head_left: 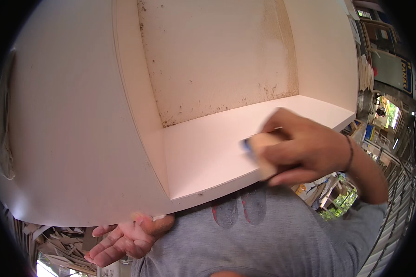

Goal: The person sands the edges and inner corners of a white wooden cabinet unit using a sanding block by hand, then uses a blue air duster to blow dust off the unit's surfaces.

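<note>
White board forms the cabinet (69,115); its shelf (203,152) lies in front of the person. Right hand (305,150) grips a sanding block (262,152) flat on the shelf's front edge, long axis pointing front to back. Left hand (125,240), fingers loosely curled, props the underside.

Block (259,152) on cabinet shelf (203,152), right; left hand (125,240) under cabinet's front edge

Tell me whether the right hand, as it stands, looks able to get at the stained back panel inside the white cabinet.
Probably yes: the right hand, holding a sanding block, is already over the open shelf, with nothing visible between it and the stained back panel.
</note>
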The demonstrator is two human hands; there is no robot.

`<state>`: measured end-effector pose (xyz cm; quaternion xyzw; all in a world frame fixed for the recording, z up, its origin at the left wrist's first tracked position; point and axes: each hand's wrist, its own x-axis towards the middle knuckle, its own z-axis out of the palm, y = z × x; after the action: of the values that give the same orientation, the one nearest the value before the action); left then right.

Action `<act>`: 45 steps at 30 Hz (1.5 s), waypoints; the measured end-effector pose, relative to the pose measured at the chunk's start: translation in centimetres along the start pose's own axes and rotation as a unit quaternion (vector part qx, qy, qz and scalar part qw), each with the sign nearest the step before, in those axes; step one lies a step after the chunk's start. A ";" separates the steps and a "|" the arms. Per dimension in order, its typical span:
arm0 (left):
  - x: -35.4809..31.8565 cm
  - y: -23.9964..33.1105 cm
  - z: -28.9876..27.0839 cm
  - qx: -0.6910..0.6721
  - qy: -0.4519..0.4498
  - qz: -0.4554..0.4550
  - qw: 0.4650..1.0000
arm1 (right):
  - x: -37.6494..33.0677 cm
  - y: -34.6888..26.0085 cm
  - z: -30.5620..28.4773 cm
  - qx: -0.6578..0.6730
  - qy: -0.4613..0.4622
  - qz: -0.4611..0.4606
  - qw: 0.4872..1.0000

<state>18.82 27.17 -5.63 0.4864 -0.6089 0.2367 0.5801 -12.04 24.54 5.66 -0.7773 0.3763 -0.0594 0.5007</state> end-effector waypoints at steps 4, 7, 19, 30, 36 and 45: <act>-0.6 -0.5 -1.1 0.043 0.022 -0.035 0.998 | 6.4 -1.6 2.0 0.035 -0.012 -0.111 0.993; -0.4 -0.8 -1.0 0.037 -0.017 0.005 0.999 | -1.0 -0.7 -0.5 0.022 0.004 0.040 0.999; -0.3 -0.5 -1.2 0.003 -0.016 0.007 1.000 | -2.0 -0.3 -0.7 0.035 0.017 0.061 0.997; 0.1 -0.3 1.3 -0.028 0.103 -0.017 0.994 | -4.2 0.2 -1.7 0.001 0.025 0.079 0.997; 0.2 -1.8 0.6 -0.045 0.044 0.007 0.998 | 6.3 -0.6 2.1 0.054 0.036 -0.155 0.986; 2.0 -1.9 0.3 -0.036 0.049 0.017 0.998 | -8.3 0.6 -1.7 -0.047 0.103 0.089 0.990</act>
<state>20.63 25.47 -4.32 0.4426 -0.5957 0.2477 0.6228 -19.10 28.51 8.35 -0.7530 0.4961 -0.0767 0.4255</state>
